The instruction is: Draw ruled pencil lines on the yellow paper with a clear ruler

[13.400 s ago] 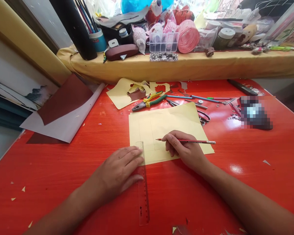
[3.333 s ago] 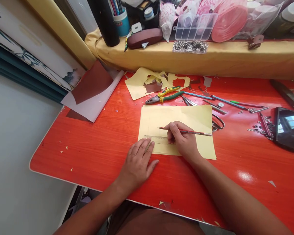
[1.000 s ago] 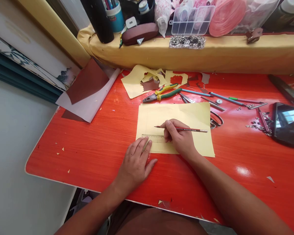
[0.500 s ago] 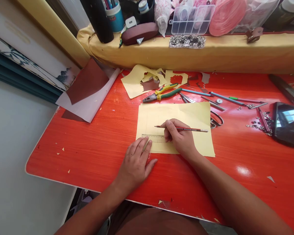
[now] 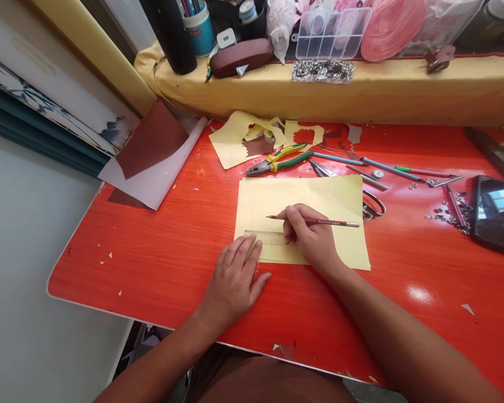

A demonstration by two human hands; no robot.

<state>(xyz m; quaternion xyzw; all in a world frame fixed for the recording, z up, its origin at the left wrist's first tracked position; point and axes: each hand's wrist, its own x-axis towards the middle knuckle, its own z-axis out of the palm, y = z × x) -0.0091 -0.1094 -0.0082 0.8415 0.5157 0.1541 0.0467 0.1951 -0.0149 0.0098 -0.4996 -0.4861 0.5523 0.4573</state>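
Observation:
Yellow paper sheets [image 5: 311,190] lie in front of me on the red table [image 5: 163,257], with thin pencil lines drawn on the top one. A clear ruler [image 5: 271,237] rests across the lower part of the top sheet. My left hand [image 5: 235,268] lies flat with its fingers stretched, the fingertips at the ruler's left end and the sheet's lower left edge. In my right hand [image 5: 306,226] a dark red pencil [image 5: 338,223] is gripped, its tip pointing left over the sheet. The hand covers the ruler's right end. Whether the tip touches the paper I cannot tell.
Behind the sheets lie pliers [image 5: 277,159], scissors [image 5: 373,204], pens [image 5: 390,168] and cut yellow scraps [image 5: 231,137]. Brown sheet material [image 5: 151,140] sits at the back left. A phone [image 5: 498,212] is at the right, near small metal rings. A cloth-covered ledge [image 5: 256,95] borders the back.
The whole view has shifted very slightly. Both hands, the pencil and the ruler keep the same places on the paper.

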